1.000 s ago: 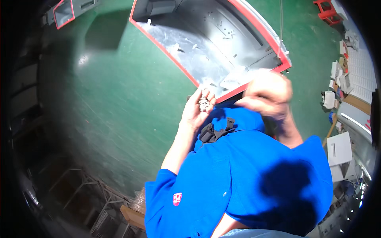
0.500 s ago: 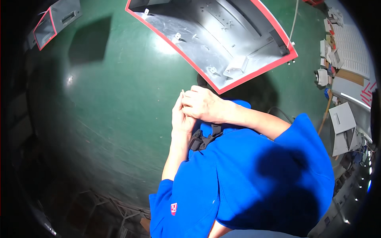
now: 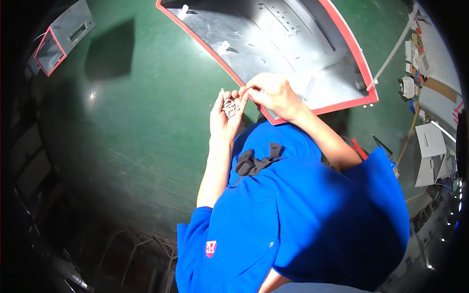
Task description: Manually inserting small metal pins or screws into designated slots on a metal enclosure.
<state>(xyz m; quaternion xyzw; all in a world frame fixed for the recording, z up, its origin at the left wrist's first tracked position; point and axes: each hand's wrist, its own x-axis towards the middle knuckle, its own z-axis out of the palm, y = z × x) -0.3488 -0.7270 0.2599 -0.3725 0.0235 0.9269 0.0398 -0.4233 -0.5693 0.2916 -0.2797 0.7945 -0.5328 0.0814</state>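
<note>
Against my body and upper centre, a large grey metal housing (image 3: 337,106) with a red rim hangs with its open side facing me. My left hand (image 3: 223,127) is cupped palm up beside the rim, holding a pile of small pale pieces (image 3: 230,108) that look like short plugs or screws. My right hand (image 3: 281,95) reaches across the near corner of the housing, thumb and fingertips pinched together next to the left fingertips. What the pinch holds, if anything, is too small to make out. Inside the housing stand pale tabs (image 3: 224,46).
A smaller grey housing with a red rim (image 3: 57,62) is at the far left. A pale rod or cord (image 3: 394,51) rises from the large housing's right corner. White boxes and panels (image 3: 432,140) line the right side. The floor (image 3: 146,122) is green.
My hands, earlier closed together, have come apart. The left now lies cupped, showing the small pieces; the right has moved up and right over the housing's edge. My view has shifted slightly.
</note>
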